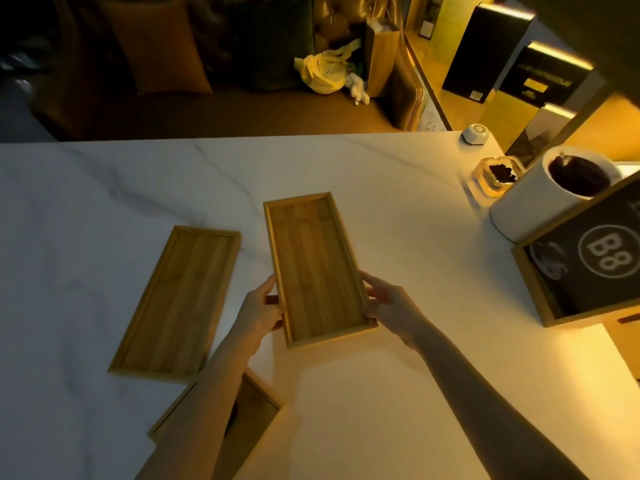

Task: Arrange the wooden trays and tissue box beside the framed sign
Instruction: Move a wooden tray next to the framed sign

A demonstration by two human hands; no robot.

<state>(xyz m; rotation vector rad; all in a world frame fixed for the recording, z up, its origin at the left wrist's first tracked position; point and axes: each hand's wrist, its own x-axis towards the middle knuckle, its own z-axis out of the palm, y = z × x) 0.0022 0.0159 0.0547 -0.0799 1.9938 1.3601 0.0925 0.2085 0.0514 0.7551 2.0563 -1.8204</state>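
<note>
Nearest, under the left forearm: a wooden box (258,398) with a dark opening, probably the tissue box, mostly hidden. Risk of a knock from that forearm on any sideways sweep, shoving the box across the surface (381,393).

Next out, both hands on the centre tray (317,268). Left hand (261,308) pinching the near left rim, right hand (384,301) closed on the near right rim; both grips narrow and holding that tray, nothing else. Hold taken only at the near end, far end unsupported or resting, impossible to tell which. Likely trouble: far end dipping or dragging on the marble, or the tray twisting out of a fingertip pinch if swung fast.

To the left, a second tray (176,301) lying flat, apart from the held one, untouched. Small chance of a clip if the held tray swings left.

Right, the framed sign (585,268), tilted, its corner near the front edge. Main hazard here: a tray pushed in too hard bumping the frame and tipping or shifting it.

Beyond the sign, a white cup (540,199) with dark contents, and a glass dish (498,176) just beside it. Crowded corner, so an overshoot toward the far right could nudge the cup and spill it.
</note>
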